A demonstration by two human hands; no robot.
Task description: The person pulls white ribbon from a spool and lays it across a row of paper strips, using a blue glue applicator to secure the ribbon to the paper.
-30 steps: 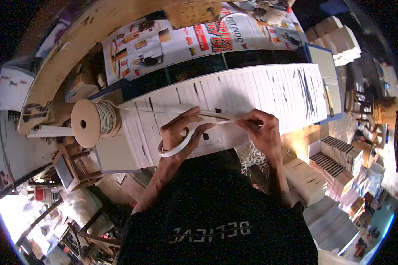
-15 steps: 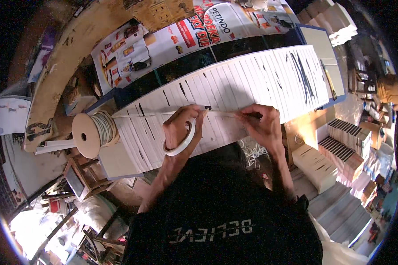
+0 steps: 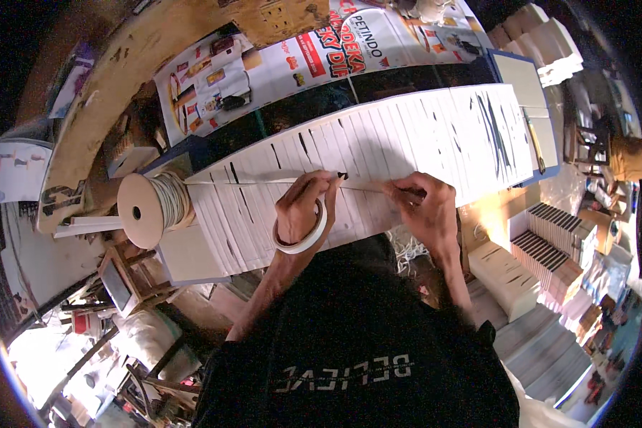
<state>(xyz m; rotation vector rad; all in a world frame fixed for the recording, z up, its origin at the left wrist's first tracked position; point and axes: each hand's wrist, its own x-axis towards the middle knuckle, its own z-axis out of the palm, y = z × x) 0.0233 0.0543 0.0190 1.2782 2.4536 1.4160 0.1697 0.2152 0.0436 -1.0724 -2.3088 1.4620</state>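
A long row of white paper blocks [image 3: 399, 135], their edges streaked with black marks, lies crosswise in front of me. A pale, thin ribbon [image 3: 250, 182] runs over it from a spool [image 3: 139, 210] at the left. My left hand [image 3: 303, 210] pinches this ribbon above the row's middle, and a small dark piece [image 3: 343, 175] shows at its fingertips. Around that hand hangs a white ring like a tape roll [image 3: 299, 246]. To its right, my right hand [image 3: 426, 207] has its thumb and fingers pinched on the ribbon's other stretch, just above the near edge of the blocks.
A yellow cutter-like tool [image 3: 533, 141] lies on the board at the row's right end. Behind the row is a printed banner sheet [image 3: 264, 78]. Stacked book blocks [image 3: 549, 250] stand at the right. A wooden stool [image 3: 132, 278] is at the lower left.
The whole view has shifted slightly. My left hand has turned a little, so the white ring sits rounder about it. Both hands keep their pinch on the ribbon.
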